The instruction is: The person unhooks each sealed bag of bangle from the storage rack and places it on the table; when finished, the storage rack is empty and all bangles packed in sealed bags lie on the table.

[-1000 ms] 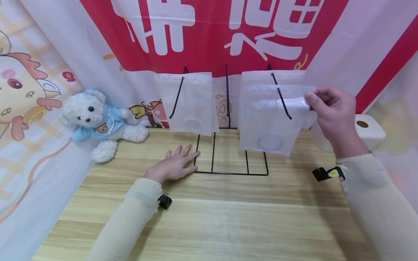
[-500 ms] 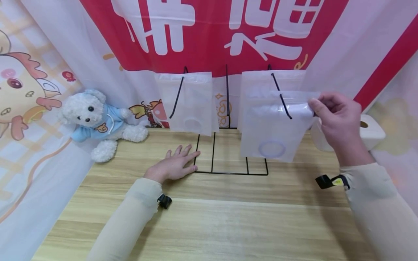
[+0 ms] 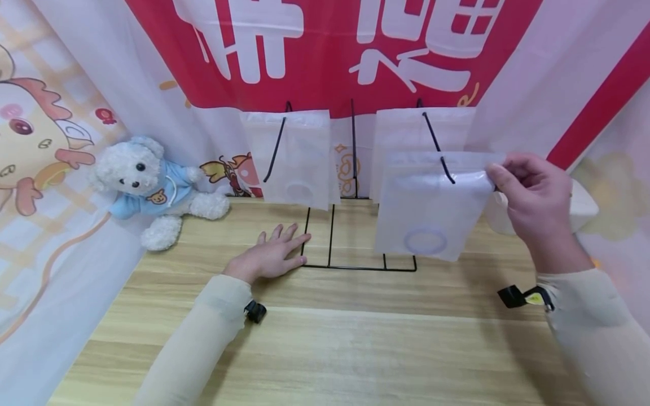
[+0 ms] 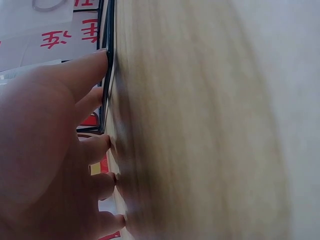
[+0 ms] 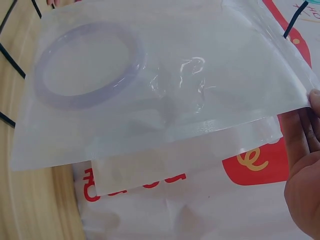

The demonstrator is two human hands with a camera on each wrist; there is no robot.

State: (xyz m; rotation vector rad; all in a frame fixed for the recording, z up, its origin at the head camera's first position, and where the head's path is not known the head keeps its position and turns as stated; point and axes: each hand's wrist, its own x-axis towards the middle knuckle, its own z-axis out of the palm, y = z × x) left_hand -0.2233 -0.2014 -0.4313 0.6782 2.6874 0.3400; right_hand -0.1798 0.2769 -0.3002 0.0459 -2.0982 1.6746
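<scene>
My right hand pinches the upper right edge of a frosted zip bag, which hangs on the right prong of a black wire rack. A pale purple ring shows through the bag's lower part in the right wrist view. Behind it, close to the rack's back, hangs another frosted bag. My left hand lies on the table with fingers spread, its thumb and forefinger touching the left side of the rack's base. More frosted bags hang on the left prong above that hand.
A white teddy bear in a blue hoodie sits at the back left. Behind my right hand stands a white box. A printed cloth hangs at the back of the wooden table.
My right hand has drawn the front right bag along the prong, nearer to me and slightly down and right. A wider gap now parts it from the bag behind. My left hand stays put.
</scene>
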